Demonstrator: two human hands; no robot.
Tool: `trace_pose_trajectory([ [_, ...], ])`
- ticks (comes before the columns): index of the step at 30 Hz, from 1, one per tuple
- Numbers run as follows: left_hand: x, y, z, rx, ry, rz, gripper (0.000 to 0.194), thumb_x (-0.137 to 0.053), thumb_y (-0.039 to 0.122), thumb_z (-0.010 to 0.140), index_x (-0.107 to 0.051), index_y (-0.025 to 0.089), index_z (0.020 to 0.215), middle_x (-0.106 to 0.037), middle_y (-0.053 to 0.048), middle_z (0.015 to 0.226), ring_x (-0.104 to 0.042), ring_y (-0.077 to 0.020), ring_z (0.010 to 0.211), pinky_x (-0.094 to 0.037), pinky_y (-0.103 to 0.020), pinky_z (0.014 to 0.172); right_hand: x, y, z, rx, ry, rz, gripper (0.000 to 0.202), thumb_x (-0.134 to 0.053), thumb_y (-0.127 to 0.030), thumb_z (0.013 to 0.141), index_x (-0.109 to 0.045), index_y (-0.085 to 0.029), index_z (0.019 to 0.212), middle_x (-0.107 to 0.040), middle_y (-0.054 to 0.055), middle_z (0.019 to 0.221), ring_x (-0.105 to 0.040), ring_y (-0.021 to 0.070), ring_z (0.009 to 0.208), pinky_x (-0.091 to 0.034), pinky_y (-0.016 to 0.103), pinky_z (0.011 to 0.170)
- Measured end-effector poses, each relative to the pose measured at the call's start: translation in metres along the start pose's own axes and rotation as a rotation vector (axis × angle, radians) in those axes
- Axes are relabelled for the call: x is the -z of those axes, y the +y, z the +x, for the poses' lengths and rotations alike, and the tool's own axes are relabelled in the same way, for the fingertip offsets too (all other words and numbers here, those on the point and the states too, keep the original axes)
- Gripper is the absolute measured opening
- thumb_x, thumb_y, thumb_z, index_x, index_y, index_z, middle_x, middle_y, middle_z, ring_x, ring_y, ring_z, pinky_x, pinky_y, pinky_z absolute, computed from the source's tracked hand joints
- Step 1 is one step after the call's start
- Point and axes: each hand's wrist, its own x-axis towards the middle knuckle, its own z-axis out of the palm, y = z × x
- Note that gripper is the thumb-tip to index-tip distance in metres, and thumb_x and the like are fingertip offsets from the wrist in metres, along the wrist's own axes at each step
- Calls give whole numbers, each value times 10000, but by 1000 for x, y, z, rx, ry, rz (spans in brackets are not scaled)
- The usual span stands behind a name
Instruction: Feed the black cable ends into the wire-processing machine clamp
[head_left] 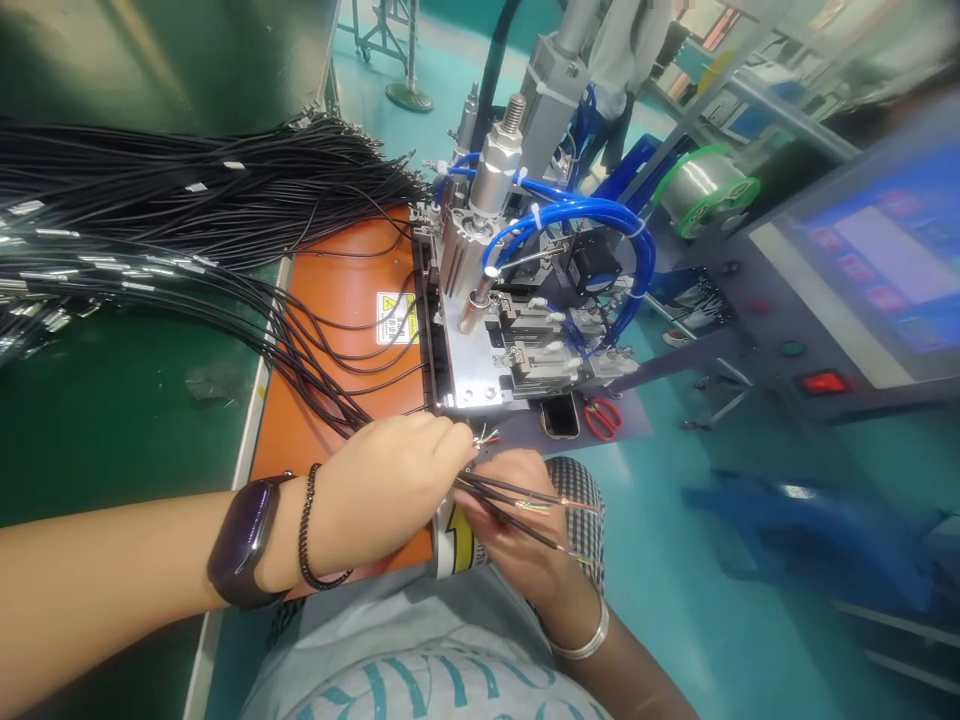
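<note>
Black cables (499, 490) with stripped ends and thin coloured wires stick out to the right between my two hands. My left hand (397, 490), wearing a dark watch and a beaded bracelet, is closed around them at the front of the orange plate (337, 290). Beside it, my right hand (525, 530) is also closed on cables, and the free ends lie across its back. Its fingertips are partly hidden behind my left hand. Another stripped end (489, 438) with red, green and white wires shows just above my fingers.
Ahead stands a machine with a metal cylinder (480, 210) and blue air hoses (585, 210). A large pile of black cables (187, 190) lies left. A phone (559, 416), red-handled pliers (602, 419), a wire spool (705, 190) and a control screen (892, 250) are right. A person stands behind.
</note>
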Motion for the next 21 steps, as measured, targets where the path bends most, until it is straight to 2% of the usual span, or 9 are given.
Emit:
trace_pose_trajectory([
  [3,0,0,1,-31,27,51,134,-497,71,812,-456,186,758,-498,0,669,-483,-179,601,-375,-309,534,-2,0,5,-223,125,139,106,-605,-229,866,-650,-241,960,-661,32,908,-595,184,839,-461,338,757],
  [5,1,1,1,-46,41,67,154,-482,54,804,-447,187,735,-492,-1,653,-472,-175,588,-365,-303,525,-2,0,7,-304,216,184,96,-611,-234,861,-648,-233,949,-647,32,911,-593,173,842,-468,310,750],
  [7,1,1,1,-49,35,64,167,-468,32,785,-445,187,726,-492,-2,647,-465,-172,581,-356,-297,519,-1,-1,7,-301,221,187,49,-593,-225,869,-642,-222,866,-632,20,852,-579,163,805,-455,297,730],
  [9,1,2,0,-43,22,63,174,-463,25,776,-441,189,720,-492,-2,645,-461,-172,576,-352,-295,516,0,-3,7,-271,158,185,96,-568,-212,880,-631,-213,807,-618,12,795,-556,158,766,-437,299,713],
  [11,0,2,-1,-53,4,65,167,-460,38,791,-444,189,723,-501,-4,650,-467,-175,583,-362,-299,522,1,-5,8,-253,99,183,116,-547,-202,887,-636,-210,814,-623,16,798,-548,162,773,-429,307,719],
  [14,-2,2,-2,-94,-30,66,153,-456,50,804,-460,188,739,-516,-3,654,-487,-184,598,-382,-305,534,2,-7,13,-229,84,144,122,-537,-189,887,-650,-211,846,-648,26,858,-560,167,831,-432,313,754],
  [17,-3,3,-1,-114,-41,73,147,-474,43,779,-471,187,749,-519,1,649,-496,-191,599,-390,-312,534,2,-5,19,-174,34,106,123,-557,-180,871,-650,-213,798,-658,16,821,-565,164,821,-432,312,771],
  [19,-3,3,0,-97,-14,83,146,-481,45,777,-471,186,742,-516,2,640,-492,-186,587,-387,-311,529,1,-2,19,-210,77,140,126,-573,-187,863,-644,-210,762,-645,6,773,-565,155,778,-435,299,741],
  [21,-2,2,1,-70,30,94,154,-473,45,785,-464,187,727,-504,4,624,-480,-178,565,-374,-306,517,0,2,17,-290,176,218,131,-571,-207,868,-637,-208,756,-626,3,763,-565,145,751,-438,284,708],
])
